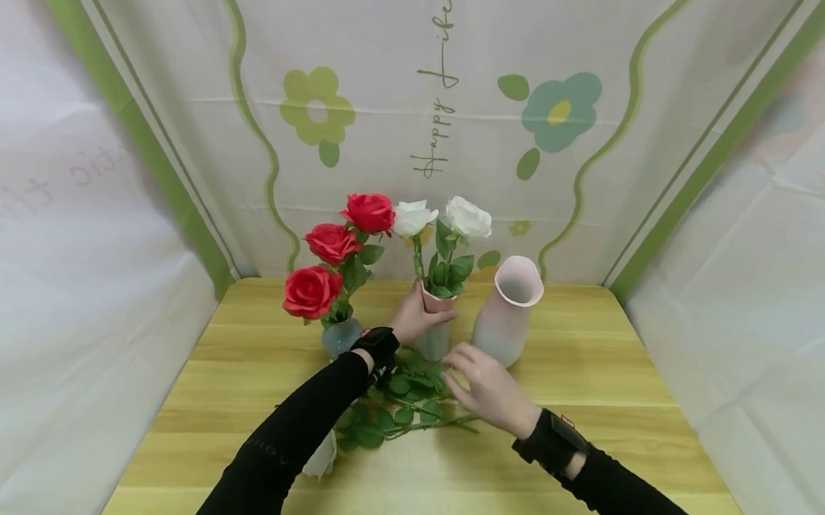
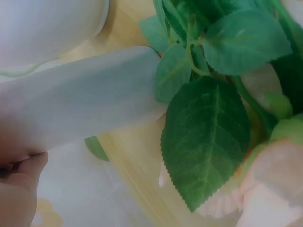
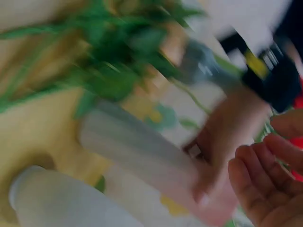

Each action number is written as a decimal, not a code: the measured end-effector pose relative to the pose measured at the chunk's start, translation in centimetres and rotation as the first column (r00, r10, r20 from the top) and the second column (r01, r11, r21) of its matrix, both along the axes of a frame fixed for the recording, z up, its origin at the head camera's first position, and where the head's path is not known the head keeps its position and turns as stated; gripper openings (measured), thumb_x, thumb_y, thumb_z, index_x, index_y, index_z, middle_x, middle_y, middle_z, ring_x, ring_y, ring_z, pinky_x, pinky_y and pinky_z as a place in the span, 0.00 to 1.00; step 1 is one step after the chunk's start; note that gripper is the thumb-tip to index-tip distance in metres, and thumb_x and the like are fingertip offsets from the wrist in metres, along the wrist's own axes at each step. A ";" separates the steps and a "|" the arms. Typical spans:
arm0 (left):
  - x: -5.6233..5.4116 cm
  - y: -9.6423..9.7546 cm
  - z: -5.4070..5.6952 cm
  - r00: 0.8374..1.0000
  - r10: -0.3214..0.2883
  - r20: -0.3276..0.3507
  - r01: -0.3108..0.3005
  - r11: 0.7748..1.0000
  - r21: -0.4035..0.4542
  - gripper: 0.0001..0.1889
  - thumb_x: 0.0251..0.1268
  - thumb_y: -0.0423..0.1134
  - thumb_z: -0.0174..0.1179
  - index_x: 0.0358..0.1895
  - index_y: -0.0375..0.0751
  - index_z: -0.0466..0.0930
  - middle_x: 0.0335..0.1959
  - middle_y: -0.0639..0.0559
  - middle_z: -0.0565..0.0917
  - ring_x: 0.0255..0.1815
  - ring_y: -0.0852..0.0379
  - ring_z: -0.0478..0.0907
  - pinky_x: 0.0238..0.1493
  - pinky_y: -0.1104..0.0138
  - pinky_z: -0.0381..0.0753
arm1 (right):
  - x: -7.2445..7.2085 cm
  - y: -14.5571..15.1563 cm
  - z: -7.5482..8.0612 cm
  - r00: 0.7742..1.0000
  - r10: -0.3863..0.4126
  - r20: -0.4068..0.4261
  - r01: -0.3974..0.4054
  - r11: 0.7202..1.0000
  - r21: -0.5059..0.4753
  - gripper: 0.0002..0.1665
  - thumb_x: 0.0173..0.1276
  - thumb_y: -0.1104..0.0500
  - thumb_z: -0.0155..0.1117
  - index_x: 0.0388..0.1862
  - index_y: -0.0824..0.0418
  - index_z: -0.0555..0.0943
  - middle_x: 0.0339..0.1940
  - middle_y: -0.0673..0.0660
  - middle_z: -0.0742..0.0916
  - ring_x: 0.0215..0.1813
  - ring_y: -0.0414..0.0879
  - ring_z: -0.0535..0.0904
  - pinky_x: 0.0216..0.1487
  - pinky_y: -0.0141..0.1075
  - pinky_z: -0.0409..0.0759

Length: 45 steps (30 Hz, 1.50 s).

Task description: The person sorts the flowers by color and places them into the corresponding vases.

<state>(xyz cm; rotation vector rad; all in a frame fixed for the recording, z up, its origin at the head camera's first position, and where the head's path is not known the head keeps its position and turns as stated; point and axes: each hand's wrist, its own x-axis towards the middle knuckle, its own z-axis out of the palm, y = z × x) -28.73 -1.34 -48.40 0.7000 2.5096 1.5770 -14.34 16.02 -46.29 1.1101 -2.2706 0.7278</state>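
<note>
With my left hand (image 1: 416,317) I grip the upper part of a slim pink-to-grey vase (image 1: 434,341), thumb across its front near the rim. Two white roses (image 1: 468,217) with green leaves stand in it. My right hand (image 1: 491,387) is in front of the vase, fingers loosely bent and holding nothing; in the right wrist view its curled fingers (image 3: 255,175) face the vase. Below both hands lie loose green rose stems (image 1: 420,417). A white rose bloom (image 1: 320,457) at their left end is partly hidden by my left sleeve.
To the right stands a wider pink-and-white vase (image 1: 502,329) with no flowers in it. On the left, a small blue-grey vase (image 1: 340,338) holds three red roses (image 1: 313,292). Printed fabric walls (image 1: 391,75) enclose the wooden table (image 1: 584,415) at the back and sides.
</note>
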 end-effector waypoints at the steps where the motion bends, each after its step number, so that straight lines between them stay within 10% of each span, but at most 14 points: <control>1: -0.1 0.0 0.1 1.000 -0.002 0.004 0.002 1.000 -0.002 0.52 0.57 0.57 0.70 0.75 0.36 0.49 0.51 0.47 0.78 0.50 0.54 0.78 0.50 0.62 0.79 | 0.3 -0.1 -0.5 1.000 0.022 -0.001 -0.022 0.999 0.043 0.11 0.58 0.68 0.73 0.40 0.62 0.82 0.39 0.53 0.81 0.39 0.42 0.79 0.38 0.32 0.81; 11: -0.2 -0.1 0.7 1.000 -0.002 0.021 0.002 1.000 -0.016 0.49 0.57 0.55 0.72 0.72 0.35 0.53 0.46 0.48 0.79 0.47 0.53 0.79 0.49 0.61 0.79 | 1.8 -1.3 -4.9 0.989 0.144 0.019 -0.142 0.926 0.350 0.08 0.58 0.65 0.74 0.32 0.57 0.82 0.35 0.50 0.78 0.34 0.39 0.74 0.34 0.28 0.76; 24: -0.4 -0.1 0.6 1.000 0.010 0.026 -0.010 1.000 -0.008 0.54 0.57 0.55 0.72 0.76 0.33 0.47 0.55 0.41 0.76 0.56 0.49 0.76 0.56 0.59 0.76 | 1.4 -2.9 -8.9 0.997 0.067 -0.024 -0.042 0.822 0.567 0.11 0.53 0.66 0.72 0.35 0.56 0.84 0.36 0.50 0.80 0.38 0.41 0.77 0.34 0.29 0.80; 45: -0.1 0.0 0.3 1.000 0.015 0.014 -0.015 1.000 -0.013 0.52 0.58 0.54 0.71 0.75 0.33 0.49 0.52 0.43 0.77 0.52 0.50 0.78 0.53 0.59 0.77 | 2.2 -5.2 -9.1 0.994 -0.056 -0.090 0.100 0.769 0.631 0.09 0.48 0.65 0.70 0.27 0.52 0.82 0.27 0.48 0.80 0.29 0.41 0.77 0.21 0.32 0.75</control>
